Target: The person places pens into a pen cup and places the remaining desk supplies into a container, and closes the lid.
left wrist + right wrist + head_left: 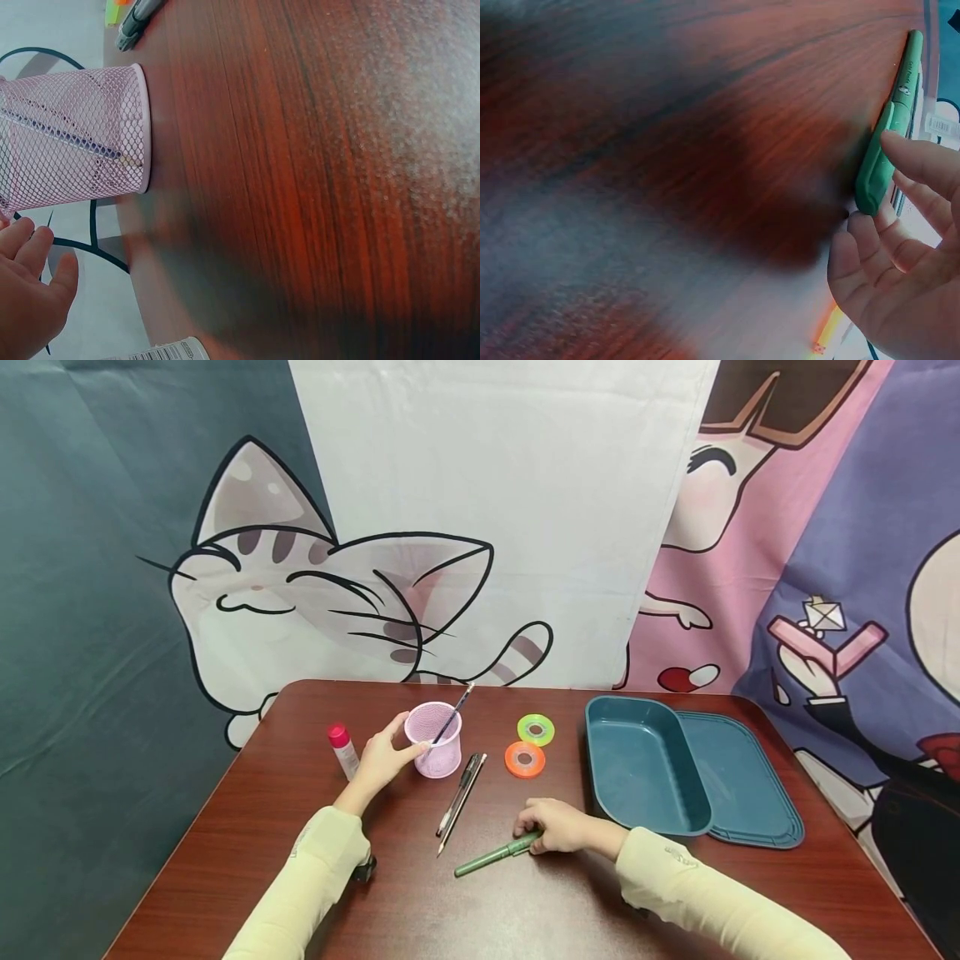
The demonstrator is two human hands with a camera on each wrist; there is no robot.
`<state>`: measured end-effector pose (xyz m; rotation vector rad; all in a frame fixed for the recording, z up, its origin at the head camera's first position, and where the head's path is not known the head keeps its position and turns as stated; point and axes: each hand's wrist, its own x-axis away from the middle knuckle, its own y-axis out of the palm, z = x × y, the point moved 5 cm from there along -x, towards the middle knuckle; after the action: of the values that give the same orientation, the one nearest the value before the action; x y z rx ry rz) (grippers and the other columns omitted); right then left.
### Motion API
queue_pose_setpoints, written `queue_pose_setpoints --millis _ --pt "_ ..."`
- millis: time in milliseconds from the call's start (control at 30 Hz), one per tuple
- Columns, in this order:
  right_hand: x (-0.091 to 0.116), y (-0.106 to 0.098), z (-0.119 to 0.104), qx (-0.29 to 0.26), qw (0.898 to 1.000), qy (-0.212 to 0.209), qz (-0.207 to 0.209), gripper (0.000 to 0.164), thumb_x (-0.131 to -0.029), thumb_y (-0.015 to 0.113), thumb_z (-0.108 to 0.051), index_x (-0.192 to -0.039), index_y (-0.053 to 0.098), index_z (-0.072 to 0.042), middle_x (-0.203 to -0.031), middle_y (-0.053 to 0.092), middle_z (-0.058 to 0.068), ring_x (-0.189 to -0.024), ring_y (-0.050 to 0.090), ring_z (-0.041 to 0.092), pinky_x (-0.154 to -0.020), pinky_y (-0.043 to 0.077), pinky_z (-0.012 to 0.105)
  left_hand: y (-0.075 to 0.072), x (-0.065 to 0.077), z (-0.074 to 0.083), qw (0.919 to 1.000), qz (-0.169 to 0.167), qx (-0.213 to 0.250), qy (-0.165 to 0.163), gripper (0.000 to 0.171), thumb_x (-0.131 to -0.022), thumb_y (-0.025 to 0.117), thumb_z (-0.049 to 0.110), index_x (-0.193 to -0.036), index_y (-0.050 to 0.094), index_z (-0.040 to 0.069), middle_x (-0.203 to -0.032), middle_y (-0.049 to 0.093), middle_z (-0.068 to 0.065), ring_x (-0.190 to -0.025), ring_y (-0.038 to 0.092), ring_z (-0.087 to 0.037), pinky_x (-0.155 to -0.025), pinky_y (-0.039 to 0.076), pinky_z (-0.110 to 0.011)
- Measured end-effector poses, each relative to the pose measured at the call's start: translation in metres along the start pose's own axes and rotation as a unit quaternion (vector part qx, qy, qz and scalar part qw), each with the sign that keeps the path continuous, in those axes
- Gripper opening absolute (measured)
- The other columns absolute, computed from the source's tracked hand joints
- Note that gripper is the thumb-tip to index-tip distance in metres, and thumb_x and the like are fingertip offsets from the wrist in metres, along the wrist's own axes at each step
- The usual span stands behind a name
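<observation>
A pink mesh pen holder [438, 758] stands upright on the table, with a dark striped pencil [453, 713] leaning inside it. My left hand [384, 757] holds the holder at its left side near the rim, thumb in front; the left wrist view cuts off part of this grip. With thumb and fingers, my right hand [557, 827] pinches one end of a green pen [491, 857], which points left, low over the table or lying on it. Between the hands lie a black pen [459, 795] and a pencil [462, 804], side by side.
A glue stick [344, 751] with a red cap stands left of my left hand. Green [536, 729] and orange [524, 760] tape rolls lie right of the holder. Farther right, a teal box [648, 768] sits beside its lid [742, 781]. A printed cloth hangs behind the table.
</observation>
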<state>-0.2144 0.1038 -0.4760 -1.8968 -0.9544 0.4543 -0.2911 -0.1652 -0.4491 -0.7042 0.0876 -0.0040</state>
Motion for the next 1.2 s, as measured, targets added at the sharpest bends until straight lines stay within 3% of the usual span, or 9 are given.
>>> queue_pose_setpoints --millis 333,533,867,1200 --pt "0.004 0.004 0.006 0.008 0.999 0.030 0.024 0.020 -0.065 0.071 -0.008 -0.074 0.057 -0.020 -0.069 0.045 -0.008 -0.063 0.041 0.002 -0.057 0.033 0.015 -0.001 0.001 0.001 1.0000 -0.001 0.006 -0.005 0.073 -0.074 0.066 0.042 -0.135 0.036 0.016 -0.135 0.041 -0.013 -0.124 0.038 -0.032 -0.100 0.031 -0.050" --pt "0.004 0.000 0.004 0.007 0.999 0.024 0.031 0.021 -0.066 0.071 -0.006 -0.073 0.055 -0.018 -0.069 0.046 -0.008 -0.064 0.042 0.003 -0.058 0.034 0.016 -0.001 0.001 0.001 0.9999 -0.004 0.009 -0.010 0.074 -0.074 0.067 0.043 -0.135 0.036 0.016 -0.136 0.041 -0.012 -0.125 0.037 -0.031 -0.101 0.031 -0.049" --pt "0.000 -0.031 -0.005 -0.022 0.998 0.007 0.066 0.018 -0.067 0.070 -0.004 -0.072 0.057 -0.014 -0.068 0.049 -0.006 -0.061 0.042 0.003 -0.055 0.036 0.015 -0.002 0.001 0.002 0.9999 -0.006 0.013 -0.008 0.074 -0.074 0.066 0.043 -0.135 0.035 0.016 -0.136 0.040 -0.013 -0.126 0.036 -0.031 -0.101 0.030 -0.050" --pt "-0.006 -0.072 -0.016 -0.100 0.990 0.015 0.103 0.010 -0.072 0.068 -0.002 -0.075 0.064 -0.011 -0.066 0.056 -0.003 -0.057 0.042 0.002 -0.051 0.039 0.016 -0.002 0.001 0.003 1.0000 -0.001 0.007 0.004 0.072 -0.074 0.067 0.040 -0.134 0.037 0.014 -0.134 0.043 -0.014 -0.123 0.039 -0.032 -0.100 0.031 -0.049"
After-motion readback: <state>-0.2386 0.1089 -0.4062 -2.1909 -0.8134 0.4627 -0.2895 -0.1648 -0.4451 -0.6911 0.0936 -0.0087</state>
